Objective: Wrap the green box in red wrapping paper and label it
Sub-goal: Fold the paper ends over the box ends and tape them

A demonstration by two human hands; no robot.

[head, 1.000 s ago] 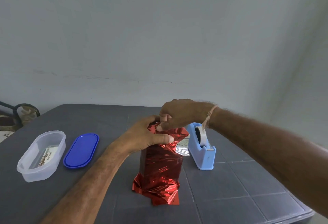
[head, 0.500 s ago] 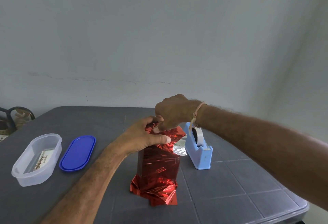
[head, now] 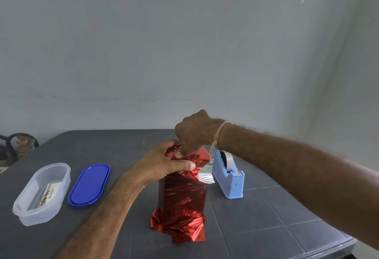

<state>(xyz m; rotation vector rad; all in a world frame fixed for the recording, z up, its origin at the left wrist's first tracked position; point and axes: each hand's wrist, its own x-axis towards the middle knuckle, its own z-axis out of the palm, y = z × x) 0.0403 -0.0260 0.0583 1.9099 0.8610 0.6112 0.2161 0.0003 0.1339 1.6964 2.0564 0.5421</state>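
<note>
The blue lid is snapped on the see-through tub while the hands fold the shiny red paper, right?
No. The blue lid is off: it lies on the table beside the open see-through tub, as the head view shows. The left hand and right hand do fold the shiny red paper.
</note>
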